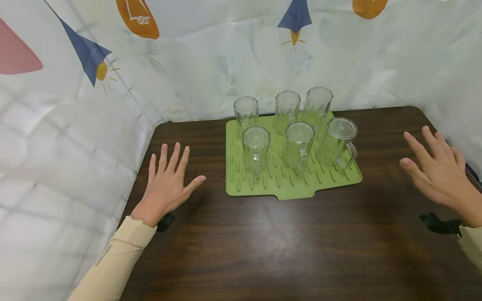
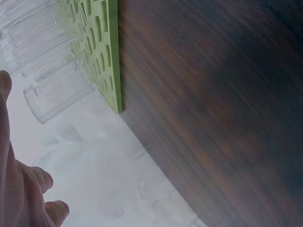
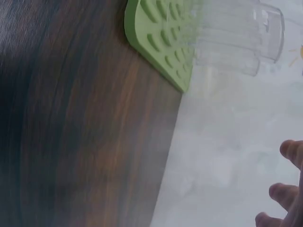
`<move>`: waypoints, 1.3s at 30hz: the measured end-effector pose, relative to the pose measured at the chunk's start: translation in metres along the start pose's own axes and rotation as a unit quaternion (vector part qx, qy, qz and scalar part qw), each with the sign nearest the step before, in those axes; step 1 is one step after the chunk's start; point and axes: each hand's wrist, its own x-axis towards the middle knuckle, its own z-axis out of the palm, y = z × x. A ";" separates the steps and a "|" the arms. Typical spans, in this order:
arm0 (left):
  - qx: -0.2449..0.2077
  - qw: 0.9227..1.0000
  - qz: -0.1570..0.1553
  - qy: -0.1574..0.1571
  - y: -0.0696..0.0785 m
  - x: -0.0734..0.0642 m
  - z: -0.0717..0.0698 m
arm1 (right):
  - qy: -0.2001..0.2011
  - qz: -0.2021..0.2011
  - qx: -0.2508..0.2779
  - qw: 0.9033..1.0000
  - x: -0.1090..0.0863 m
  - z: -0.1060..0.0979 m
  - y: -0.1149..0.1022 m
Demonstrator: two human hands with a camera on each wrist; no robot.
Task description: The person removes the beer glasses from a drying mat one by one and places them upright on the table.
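Several clear glass mugs stand on a green drying mat (image 1: 263, 190) with raised ridges. Three are in front: a left mug (image 1: 256, 148), a middle mug (image 1: 298, 144) and a right mug (image 1: 331, 144), bases up; the right one's handle points right. Behind them stand a left mug (image 1: 246, 110), a middle mug (image 1: 287, 108) and a right mug (image 1: 318, 104), partly overlapped. My left hand (image 1: 165, 186) is left of the mat, fingers spread, holding nothing. Over to the right, my right hand (image 1: 438, 171) has its fingers extended, also holding nothing and apart from the mat.
The dark wood-grain table (image 1: 271, 251) extends in front of the mat and to both sides. A white printed cloth (image 1: 188, 75) hangs along the table's back edge and left side. Dark wrist straps are on both wrists.
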 end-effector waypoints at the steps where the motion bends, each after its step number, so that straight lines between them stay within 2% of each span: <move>1: 0.000 1.000 0.002 -0.001 0.001 0.001 0.000 | 0.000 -0.002 0.006 1.000 0.001 0.001 -0.002; 7: -0.004 1.000 0.004 -0.011 0.004 0.009 0.005 | 0.023 -0.023 0.059 0.998 0.005 0.008 -0.009; 11: -0.004 1.000 0.005 -0.023 0.007 0.014 0.013 | 0.040 -0.046 0.104 0.993 0.008 0.014 -0.012; 15: -0.005 0.999 0.010 -0.035 0.012 0.021 0.021 | 0.052 -0.050 0.145 0.987 0.014 0.021 -0.019; 24: -0.001 0.998 0.033 -0.061 0.026 0.035 0.037 | 0.095 -0.034 0.234 0.967 0.023 0.041 -0.037; 29: -0.002 0.997 0.045 -0.066 0.036 0.038 0.048 | 0.121 -0.024 0.282 0.951 0.027 0.052 -0.048; 33: 0.007 0.996 0.063 -0.070 0.044 0.041 0.056 | 0.125 -0.029 0.314 0.941 0.030 0.059 -0.054; 36: 0.015 0.994 0.071 -0.082 0.049 0.042 0.060 | 0.115 -0.028 0.320 0.940 0.031 0.063 -0.056; 39: 0.016 0.992 0.075 -0.098 0.054 0.043 0.061 | 0.105 -0.018 0.316 0.943 0.031 0.066 -0.060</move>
